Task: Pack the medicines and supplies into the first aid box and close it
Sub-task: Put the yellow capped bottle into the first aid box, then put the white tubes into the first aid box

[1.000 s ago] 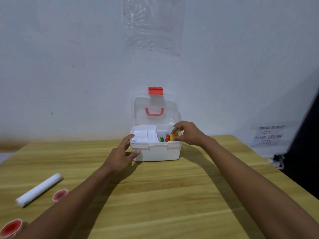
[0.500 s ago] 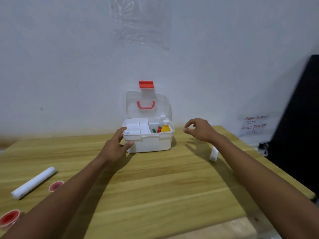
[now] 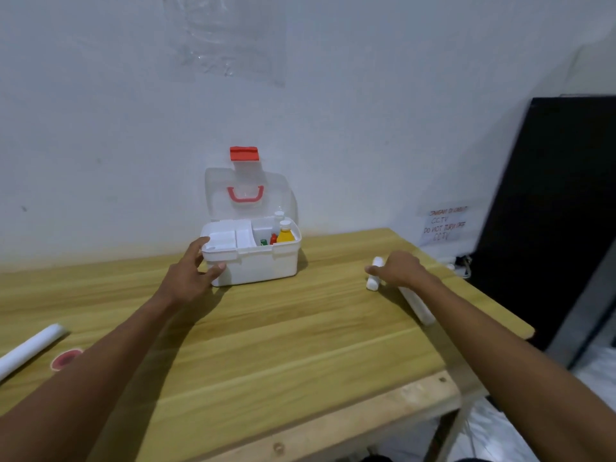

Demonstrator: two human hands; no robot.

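Wall: pale, plain, rising just behind the box, with a clear plastic sheet taped high above it
Table: light wood, carrying everything here
Box: white, at the table's back edge near the wall; lid swung up and standing open, red latch at its top and red handle on its face
Inside box: white tray on the left half; on the right a yellow bottle, a white bottle behind it, a small red item and a green one
Left hand: at the box's front left corner, fingers spread loosely against rim and wall, steadying rather than gripping
Right hand: well to the right of the box, low on the table, fingers curled around a small white roll; how firmly it grips, I cannot tell
White tube: right of the box, lying partly under the right forearm
Long white roll: far left of the box, at the frame edge
Red-centred disc: just beside that long roll
Note: handwritten, on the wall right of the box
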